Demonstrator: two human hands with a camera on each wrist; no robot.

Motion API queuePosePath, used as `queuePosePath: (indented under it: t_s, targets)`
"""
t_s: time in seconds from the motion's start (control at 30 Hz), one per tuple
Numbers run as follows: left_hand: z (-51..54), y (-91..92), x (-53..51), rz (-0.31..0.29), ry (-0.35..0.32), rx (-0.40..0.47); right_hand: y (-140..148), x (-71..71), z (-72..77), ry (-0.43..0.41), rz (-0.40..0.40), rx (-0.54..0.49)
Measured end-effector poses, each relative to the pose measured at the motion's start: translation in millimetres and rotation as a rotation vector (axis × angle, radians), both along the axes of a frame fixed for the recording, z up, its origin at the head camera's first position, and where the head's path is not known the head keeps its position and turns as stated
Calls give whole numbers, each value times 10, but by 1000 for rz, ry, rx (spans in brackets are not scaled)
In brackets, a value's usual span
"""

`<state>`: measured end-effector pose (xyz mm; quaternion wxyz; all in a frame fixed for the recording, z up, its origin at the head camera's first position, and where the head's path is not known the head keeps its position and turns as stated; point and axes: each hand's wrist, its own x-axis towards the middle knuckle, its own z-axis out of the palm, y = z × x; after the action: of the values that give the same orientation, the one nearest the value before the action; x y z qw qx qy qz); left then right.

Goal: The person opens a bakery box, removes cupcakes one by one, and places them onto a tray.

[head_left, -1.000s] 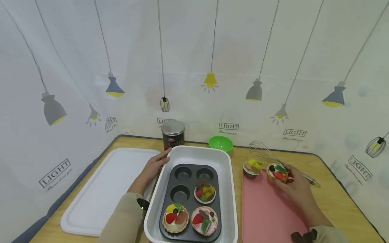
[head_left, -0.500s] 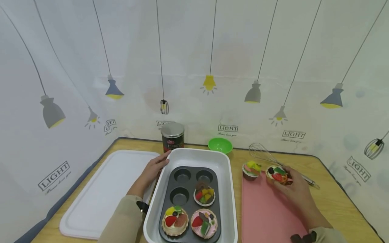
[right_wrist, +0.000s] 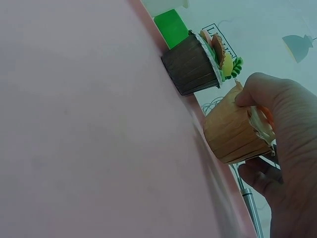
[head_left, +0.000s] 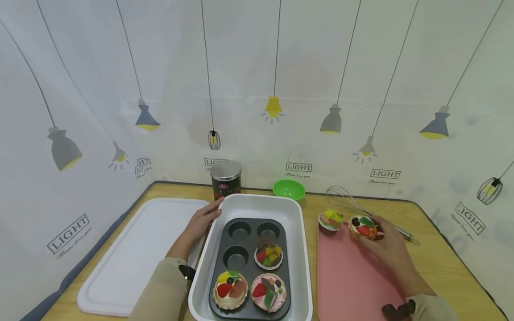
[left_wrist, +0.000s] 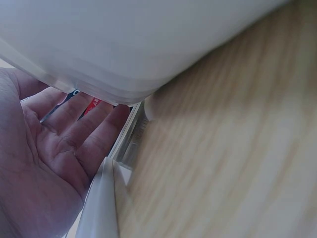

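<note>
1. Right grip [head_left: 387,245] pinches a tan cupcake [head_left: 363,228] at the far end of the pink board [head_left: 347,278].
2. Left grip [head_left: 200,225], fingers nearly straight, touches the white tub [head_left: 300,263].
3. Moving the cupcake seems the step; next likely needs gentle lifting.

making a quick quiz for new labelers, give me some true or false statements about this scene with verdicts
The right grip holds a tan-wrapped cupcake. True.
The left grip holds a whisk. False: the left grip rests against the white basin.
The muffin tin sits inside the white basin. True.
The muffin tin holds five cupcakes. False: three cupcakes sit in it.
The green bowl stands on the pink board. False: the green bowl stands on the wooden table.
</note>
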<state>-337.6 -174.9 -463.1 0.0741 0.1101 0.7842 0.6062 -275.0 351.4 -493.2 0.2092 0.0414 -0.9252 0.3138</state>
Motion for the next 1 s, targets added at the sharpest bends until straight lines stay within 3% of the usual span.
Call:
queuePosePath:
  t_s: [0.07,0.23,0.27,0.37,0.63,0.9,1.0]
  targets:
    - [-5,1,8,1,-18,14,3,4,-17,-7,-2,6]
    - [-285,-44,-129,23,0,27,7,17,-56,-27,-1,7]
    - [-299,-45,-129,27,4,24,9,18,-60,-31,-3,7]
    - [-281,-38,-121,22,10,13,11,15,-57,-36,-4,11]
    - [-111,-13,-86,8,-33,25,15,8,-39,-84,-29,20]
    - [-229,-24,-156,34,-2,21,31,-5,-27,-85,-20,26]
    - [-208,-36,-149,29,-13,27,19,-5,-29,-88,-21,50]
